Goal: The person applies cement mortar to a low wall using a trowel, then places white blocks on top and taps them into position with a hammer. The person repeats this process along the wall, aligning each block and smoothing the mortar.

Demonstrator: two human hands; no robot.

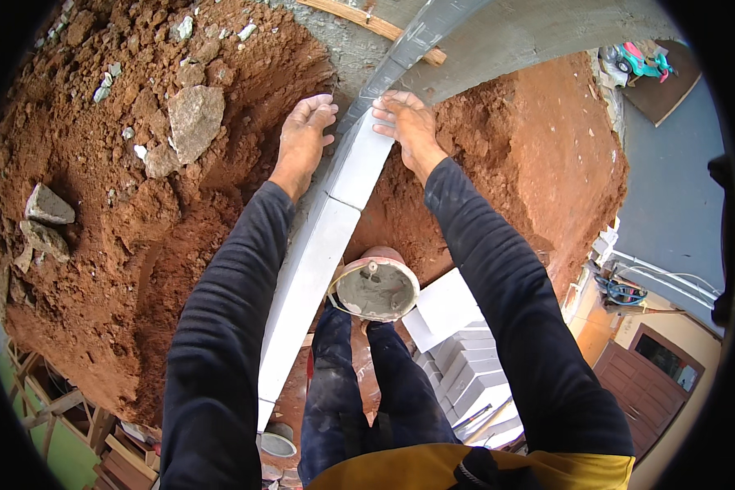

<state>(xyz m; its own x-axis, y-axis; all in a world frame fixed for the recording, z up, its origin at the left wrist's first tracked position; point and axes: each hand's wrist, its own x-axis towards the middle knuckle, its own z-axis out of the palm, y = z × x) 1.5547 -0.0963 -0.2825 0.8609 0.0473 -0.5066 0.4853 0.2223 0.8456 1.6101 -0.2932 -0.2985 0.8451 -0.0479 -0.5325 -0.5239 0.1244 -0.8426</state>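
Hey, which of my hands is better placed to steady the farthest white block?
Probably your right hand: it overlaps the white block at its far end, apparently touching, while your left hand hovers off its left side, seemingly apart.

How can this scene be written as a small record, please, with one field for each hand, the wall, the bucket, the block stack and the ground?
Left hand: open, left of the wall's far end; contact cannot be told
Right hand: fingers at the top of the end block
Wall: pale blocks in a row, leading to a grey column
Bucket: grey mix inside
Block stack: pale, lower right of the bucket
Ground: reddish-brown soil
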